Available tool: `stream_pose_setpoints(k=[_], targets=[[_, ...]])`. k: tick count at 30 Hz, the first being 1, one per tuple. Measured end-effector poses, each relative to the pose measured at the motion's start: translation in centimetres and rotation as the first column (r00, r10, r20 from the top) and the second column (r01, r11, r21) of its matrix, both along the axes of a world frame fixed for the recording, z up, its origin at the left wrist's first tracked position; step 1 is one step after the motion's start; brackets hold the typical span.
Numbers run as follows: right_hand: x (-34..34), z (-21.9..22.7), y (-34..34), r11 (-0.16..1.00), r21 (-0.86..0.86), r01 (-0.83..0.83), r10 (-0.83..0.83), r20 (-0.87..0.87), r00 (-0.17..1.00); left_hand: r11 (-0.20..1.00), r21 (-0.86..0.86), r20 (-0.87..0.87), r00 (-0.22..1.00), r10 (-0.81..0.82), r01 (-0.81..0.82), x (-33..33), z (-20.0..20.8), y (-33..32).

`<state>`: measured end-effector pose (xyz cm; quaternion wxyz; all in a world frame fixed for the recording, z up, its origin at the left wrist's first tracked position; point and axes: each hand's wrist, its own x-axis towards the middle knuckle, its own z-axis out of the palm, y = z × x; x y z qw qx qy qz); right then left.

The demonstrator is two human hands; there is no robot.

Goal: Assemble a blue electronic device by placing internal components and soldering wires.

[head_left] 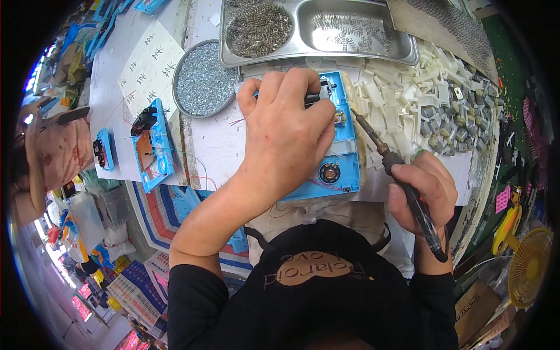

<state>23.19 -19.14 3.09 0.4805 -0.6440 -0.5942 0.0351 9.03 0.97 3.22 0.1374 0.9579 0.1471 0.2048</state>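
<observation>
Blue plastic casing [350, 165] laid open side up at the near edge of the bench [223, 140], directly before the wearer; inner parts thus left exposed, a round black speaker [329, 172] in the near corner. Soldering iron [419, 205] clamped in the right hand [430, 185], handle gripped much like a pen, presumably for fine control; tip slanted up and inward, just beside the casing's right edge. Left hand [284, 131] arched over the casing's far portion, fingers bent down beside a black part [313, 99]; probably placed there to steady the work, well clear of the hot tip. Fingertips hidden; whether they are closed on that part cannot be told. White plastic pieces [382, 111] and grey blocks [461, 122] heaped to the right, apparently for easy reach. Another blue casing [154, 149], wired, set to the left, perhaps to free the working spot. Farther off, small metal parts [205, 79] contained in a round dish [176, 87]; beyond, springs [256, 28] held in a compartmented metal tray [344, 58], likely to prevent scattering.
</observation>
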Motion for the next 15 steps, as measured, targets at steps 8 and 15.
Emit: stream_pose_setpoints(k=[8, 15], targets=[[0.21, -0.49, -0.29, 0.999, 0.031, 0.017, -0.016, -0.039, 0.999, 1.0, 0.005, -0.013, 1.0, 0.004, -0.003, 0.01, -0.1, -0.08], [0.82, -0.31, -0.64, 1.0, 0.011, 0.016, -0.016, -0.028, 0.999, 1.0, 0.013, 0.006, 1.0, -0.005, 0.005, 0.6, -0.3, -0.15]])
